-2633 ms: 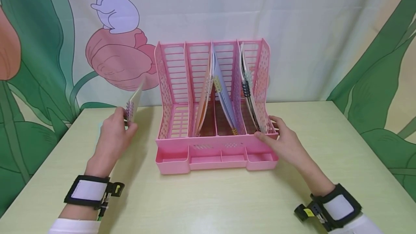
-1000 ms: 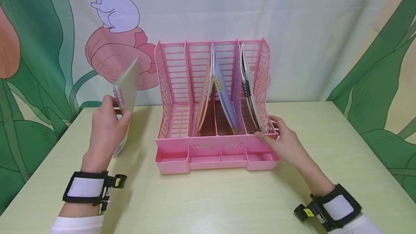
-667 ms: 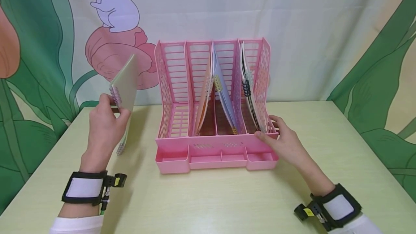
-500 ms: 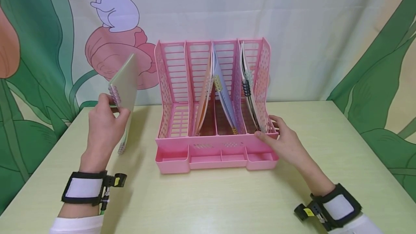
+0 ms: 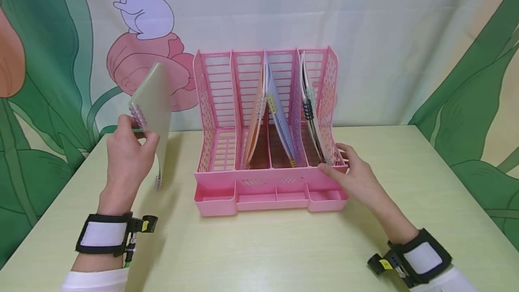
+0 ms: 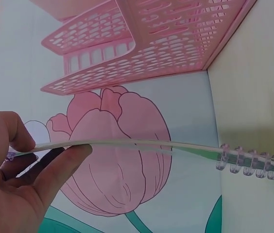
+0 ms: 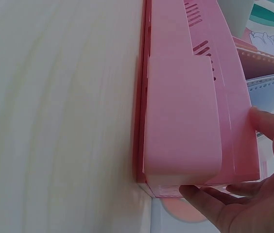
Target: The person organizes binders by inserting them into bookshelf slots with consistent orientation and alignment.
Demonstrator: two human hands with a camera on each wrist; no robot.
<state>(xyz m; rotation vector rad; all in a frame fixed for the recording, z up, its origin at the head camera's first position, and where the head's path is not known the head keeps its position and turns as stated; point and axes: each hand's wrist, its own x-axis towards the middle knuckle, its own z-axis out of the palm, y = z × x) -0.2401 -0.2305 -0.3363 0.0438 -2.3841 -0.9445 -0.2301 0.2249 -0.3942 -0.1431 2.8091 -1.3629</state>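
On the left of the head view, my left hand [image 5: 127, 159] pinches a thin pale green spiral notebook [image 5: 156, 98] by its near edge, beside the purple rings. It is held upright above the table, apart from the rack; the left wrist view shows its edge bowed and clear rings [image 6: 250, 161] at the lower end. My right hand [image 5: 357, 175] grips the front right corner of a pink file rack [image 5: 259, 176], thumb on the front rim, fingers round the side. Inside stand an orange notebook [image 5: 254, 130], a blue notebook [image 5: 281, 120] and black-and-white notebooks [image 5: 311, 120].
The rack's leftmost compartment [image 5: 223, 152] shows its bare slotted floor. Shallow trays [image 5: 251, 199] run along its front. The pale wooden table [image 5: 259, 251] extends around it, and a printed curtain [image 5: 385, 57] hangs behind.
My left hand has lifted the pale green notebook and turned it so that its broad face shows more, drifting slightly left. The right hand and the rack have stayed put.
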